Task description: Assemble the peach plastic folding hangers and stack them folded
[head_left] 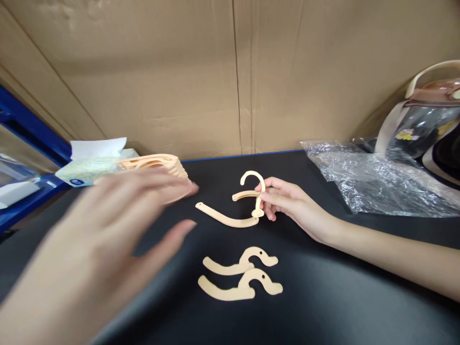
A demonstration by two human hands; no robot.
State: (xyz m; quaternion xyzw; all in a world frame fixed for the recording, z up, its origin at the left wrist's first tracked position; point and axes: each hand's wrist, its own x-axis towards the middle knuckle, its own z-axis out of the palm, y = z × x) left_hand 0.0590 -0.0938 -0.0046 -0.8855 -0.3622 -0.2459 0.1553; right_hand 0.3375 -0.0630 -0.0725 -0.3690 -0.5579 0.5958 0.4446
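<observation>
My right hand point(293, 203) pinches a cream folding hanger point(263, 184) by the stem of its hook. One hanger arm point(226, 220) reaches out to the left from the joint, and a shorter-looking arm point(244, 194) shows behind the hook. At the left, my left hand point(108, 239) is smeared by motion, with thumb and fingers apart and nothing seen between them. It partly hides a stack of cream hanger pieces point(172, 165). Two flat folded hangers point(226, 289) point(224, 267) lie one in front of the other on the black table.
A tissue pack point(82, 167) stands at the back left beside a blue metal frame point(32, 124). Crumpled clear plastic point(373, 182) lies at the right, before a clear bottle with a handle point(417, 127). Cardboard point(179, 86) rises behind the black table point(323, 297).
</observation>
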